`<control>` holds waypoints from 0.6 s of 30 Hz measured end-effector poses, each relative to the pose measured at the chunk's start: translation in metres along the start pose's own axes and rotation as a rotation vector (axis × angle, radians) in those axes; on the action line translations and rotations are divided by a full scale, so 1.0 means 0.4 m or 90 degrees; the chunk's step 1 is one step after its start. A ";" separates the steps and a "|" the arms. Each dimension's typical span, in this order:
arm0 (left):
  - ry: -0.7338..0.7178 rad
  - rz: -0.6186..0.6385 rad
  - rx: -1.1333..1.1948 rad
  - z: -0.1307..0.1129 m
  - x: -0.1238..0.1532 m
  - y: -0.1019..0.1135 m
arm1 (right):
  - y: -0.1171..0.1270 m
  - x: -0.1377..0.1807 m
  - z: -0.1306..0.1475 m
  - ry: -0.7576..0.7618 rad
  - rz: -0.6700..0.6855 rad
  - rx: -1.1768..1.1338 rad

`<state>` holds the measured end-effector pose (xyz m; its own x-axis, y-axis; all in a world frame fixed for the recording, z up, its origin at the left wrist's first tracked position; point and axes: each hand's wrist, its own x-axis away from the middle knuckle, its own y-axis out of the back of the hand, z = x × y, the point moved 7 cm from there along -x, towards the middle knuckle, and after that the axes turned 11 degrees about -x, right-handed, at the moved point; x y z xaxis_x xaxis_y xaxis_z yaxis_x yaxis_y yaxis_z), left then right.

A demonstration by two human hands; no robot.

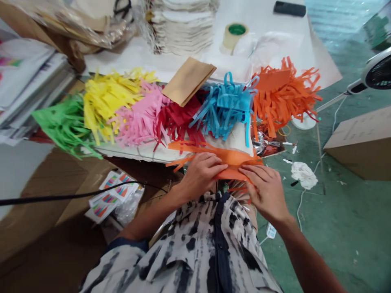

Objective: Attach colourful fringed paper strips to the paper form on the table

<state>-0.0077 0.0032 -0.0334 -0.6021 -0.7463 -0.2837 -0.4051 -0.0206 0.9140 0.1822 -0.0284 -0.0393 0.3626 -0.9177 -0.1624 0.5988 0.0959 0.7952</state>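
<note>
My left hand (200,175) and my right hand (265,189) both grip a strip of orange fringed paper (226,158) at the near edge of the table, fingers closed on it. Behind it lie piles of fringed paper side by side: green (64,124), yellow (106,97), pink (139,118), red (180,120), blue (224,106) and orange (284,95). A brown paper envelope (187,79) rests on top of the pink and red piles.
A tape roll (233,36), a stack of cream cloth bags (183,26) and a black phone (289,8) sit further back on the white table (317,61). Printed cards (111,195) lie lower left, a cardboard box (363,140) and a fan (377,71) stand on the green floor at right.
</note>
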 end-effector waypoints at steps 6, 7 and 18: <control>0.139 0.049 0.092 0.054 -0.017 0.024 | 0.044 -0.056 -0.041 -0.101 -0.024 -0.071; 0.168 0.043 0.079 0.059 -0.022 0.024 | 0.042 -0.063 -0.049 -0.121 -0.027 -0.055; 0.219 0.070 -0.177 0.056 -0.080 -0.001 | 0.023 -0.119 -0.035 -0.181 0.023 0.223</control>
<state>-0.0037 0.0418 -0.0311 -0.3481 -0.9308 -0.1113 -0.1237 -0.0721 0.9897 0.1802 0.0217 -0.0323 0.1390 -0.9903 -0.0025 0.2943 0.0389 0.9549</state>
